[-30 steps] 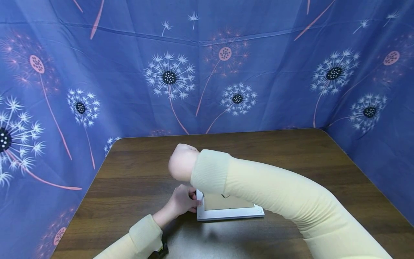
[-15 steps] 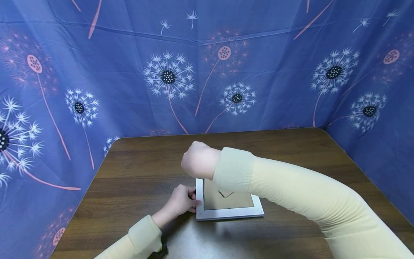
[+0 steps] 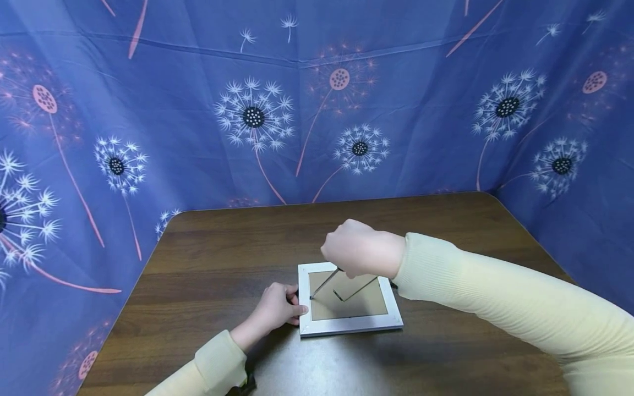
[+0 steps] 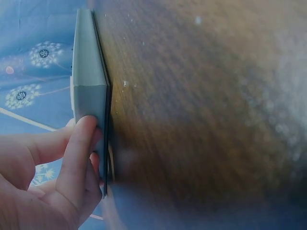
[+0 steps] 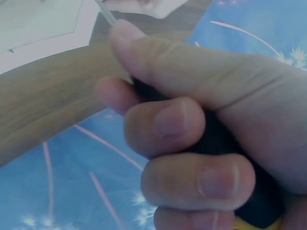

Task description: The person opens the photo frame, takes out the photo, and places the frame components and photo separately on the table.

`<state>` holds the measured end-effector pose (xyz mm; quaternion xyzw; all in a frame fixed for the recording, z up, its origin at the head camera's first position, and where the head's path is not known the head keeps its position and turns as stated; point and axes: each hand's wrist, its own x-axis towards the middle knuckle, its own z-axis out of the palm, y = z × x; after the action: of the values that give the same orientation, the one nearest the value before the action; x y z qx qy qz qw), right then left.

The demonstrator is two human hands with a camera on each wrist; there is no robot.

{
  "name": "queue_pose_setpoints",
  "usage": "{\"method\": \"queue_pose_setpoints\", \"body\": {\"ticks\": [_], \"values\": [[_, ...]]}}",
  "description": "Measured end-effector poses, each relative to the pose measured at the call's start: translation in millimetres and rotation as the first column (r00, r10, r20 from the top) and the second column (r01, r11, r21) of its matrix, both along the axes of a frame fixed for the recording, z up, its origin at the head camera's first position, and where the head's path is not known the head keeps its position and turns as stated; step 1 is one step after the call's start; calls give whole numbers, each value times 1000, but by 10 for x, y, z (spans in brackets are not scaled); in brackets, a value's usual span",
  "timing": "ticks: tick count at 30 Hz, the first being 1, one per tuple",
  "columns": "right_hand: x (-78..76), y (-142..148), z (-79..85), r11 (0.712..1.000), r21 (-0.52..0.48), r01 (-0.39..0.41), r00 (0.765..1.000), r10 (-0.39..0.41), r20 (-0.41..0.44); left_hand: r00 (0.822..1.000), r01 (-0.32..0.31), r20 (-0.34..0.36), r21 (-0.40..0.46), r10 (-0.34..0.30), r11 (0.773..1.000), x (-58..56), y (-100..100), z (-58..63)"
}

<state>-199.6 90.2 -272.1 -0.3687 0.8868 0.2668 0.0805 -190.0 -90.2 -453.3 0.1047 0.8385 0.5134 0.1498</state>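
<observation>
A white picture frame (image 3: 346, 326) lies back side up on the table, its brown backing board (image 3: 359, 311) showing. My left hand (image 3: 271, 309) grips the frame's left side, thumb on top; in the left wrist view, fingers press against the pale frame edge (image 4: 88, 103). Over the frame, my right hand (image 3: 360, 250) is wrapped round a screwdriver, whose metal shaft (image 3: 324, 284) slants down to the left inner edge of the frame. Its black handle (image 5: 218, 139) with a yellow end fills the fist in the right wrist view. A thin, dark bent piece (image 3: 339, 296) shows on the backing.
The brown wooden table (image 3: 223, 242) spreads around the frame. A blue cloth (image 3: 198, 110) with dandelion prints hangs behind the table and along both sides. A dark item (image 3: 244, 384) shows under the left cuff.
My right hand has moved to the right, uncovering the screwdriver shaft and more of the frame. The left hand and the frame have stayed in place.
</observation>
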Motion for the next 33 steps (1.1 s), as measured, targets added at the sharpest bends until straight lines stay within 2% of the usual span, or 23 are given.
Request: {"method": "queue_pose_setpoints", "body": {"ticks": [7,13,21,26,33], "values": [[85,378,-169,986,-169,-1,999,-5,-34,1000,-21,14,-25,21,999,3,8,12],[163,663,-390,951,-302,66,998,-68,4,1000,-24,14,-43,25,999,10,22,2],[234,973,-742,870,-488,73,997,-81,5,1000,-8,-13,-45,7,999,12,13,-13],[278,1112,-962,819,-561,119,993,-114,44,1000,0,-13,-49,0,999,7,12,-6],[340,1245,-1245,759,-637,135,989,-144,38,1000,6,-1,-59,-6,998,7,7,12]]}}
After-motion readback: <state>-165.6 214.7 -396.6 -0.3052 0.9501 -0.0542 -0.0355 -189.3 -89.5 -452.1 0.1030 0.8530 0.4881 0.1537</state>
